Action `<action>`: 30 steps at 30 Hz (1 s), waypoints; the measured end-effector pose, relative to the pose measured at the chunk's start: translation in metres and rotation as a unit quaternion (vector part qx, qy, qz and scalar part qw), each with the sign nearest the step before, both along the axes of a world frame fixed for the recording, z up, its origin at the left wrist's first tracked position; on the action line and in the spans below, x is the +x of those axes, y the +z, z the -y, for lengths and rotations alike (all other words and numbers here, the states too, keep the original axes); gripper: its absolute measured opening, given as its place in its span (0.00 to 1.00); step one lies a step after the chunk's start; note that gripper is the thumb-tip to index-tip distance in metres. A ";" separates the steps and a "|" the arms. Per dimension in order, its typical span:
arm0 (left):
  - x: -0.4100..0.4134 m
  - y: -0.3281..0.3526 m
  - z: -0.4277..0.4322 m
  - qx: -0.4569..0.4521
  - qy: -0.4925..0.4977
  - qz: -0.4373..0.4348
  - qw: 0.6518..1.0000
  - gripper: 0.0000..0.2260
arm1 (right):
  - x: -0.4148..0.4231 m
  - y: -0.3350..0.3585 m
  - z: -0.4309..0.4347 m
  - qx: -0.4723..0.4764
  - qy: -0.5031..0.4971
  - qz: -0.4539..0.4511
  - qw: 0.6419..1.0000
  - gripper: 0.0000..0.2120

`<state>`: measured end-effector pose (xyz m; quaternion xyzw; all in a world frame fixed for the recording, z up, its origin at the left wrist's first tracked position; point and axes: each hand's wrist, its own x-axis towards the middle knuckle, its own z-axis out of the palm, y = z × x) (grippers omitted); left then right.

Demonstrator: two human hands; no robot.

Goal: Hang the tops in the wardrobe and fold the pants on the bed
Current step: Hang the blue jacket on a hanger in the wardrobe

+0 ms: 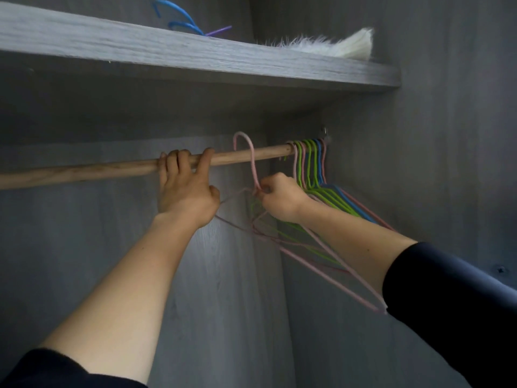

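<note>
Inside the grey wardrobe a wooden rail (pixel 84 170) runs from the left to the right wall. My left hand (pixel 186 189) grips the rail from below, fingers curled over it. My right hand (pixel 278 198) pinches a pink wire hanger (pixel 253 163) at its neck; its hook is over the rail and its frame slants down to the right. Several green, blue and pink hangers (pixel 312 163) hang bunched at the rail's right end, just right of my right hand. No tops or pants are in view.
A grey shelf (pixel 195 56) spans the wardrobe above the rail. On it lie blue and purple hangers (pixel 181 21) and a white furry item (pixel 344 44). The wardrobe's side wall (pixel 447 135) stands close on the right.
</note>
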<state>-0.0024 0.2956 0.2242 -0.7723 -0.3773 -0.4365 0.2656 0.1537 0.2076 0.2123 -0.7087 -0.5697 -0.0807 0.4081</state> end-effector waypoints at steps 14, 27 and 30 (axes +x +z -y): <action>-0.025 -0.131 0.059 -0.169 -0.231 0.039 0.957 0.21 | -0.061 -0.084 0.103 -0.069 -0.042 -0.073 0.994 0.11; 0.046 -0.279 0.224 -0.364 -0.406 -0.041 0.837 0.10 | -0.039 -0.229 0.308 -0.244 -0.155 -0.217 0.932 0.05; 0.074 -0.310 0.282 -0.387 -0.450 -0.066 0.802 0.10 | -0.022 -0.254 0.380 -0.267 -0.188 -0.260 0.909 0.05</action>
